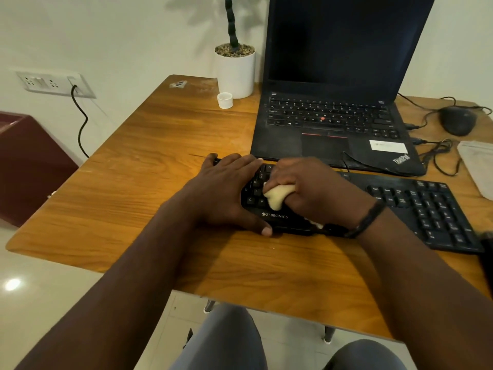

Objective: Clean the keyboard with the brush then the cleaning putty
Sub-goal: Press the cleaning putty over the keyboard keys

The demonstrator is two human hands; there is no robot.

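Cream-coloured cleaning putty (277, 196) is bulging out from under your right hand (314, 190), whose fingers are curling round the lump and grasping it against the keys of the black keyboard (416, 206). The putty is sitting over the left-centre part of the key field, just above the white brand lettering on the keyboard's front edge, and most of it is hiding beneath your palm; only the end nearest your left hand is showing. A small pale scrap is also peeking out under your right wrist, at the front edge, though you cannot tell from this view whether it is part of the same lump.

Your left hand (226, 193) is lying flat across the keyboard's left end, fingers straight and spread, thumb reaching along the front edge; its grip is released, pressing rather than clasping. The two hands are nearly touching, with the putty between them.

The keyboard is lying on the wooden bench (149, 166), directly in front of an open black laptop (333, 102) with a dark screen. A white plant pot (236, 70) and a small white cap (225, 100) are standing at the bench's far edge, left of the laptop. A dark mouse (457, 120) and tangled cables are lying to the right.
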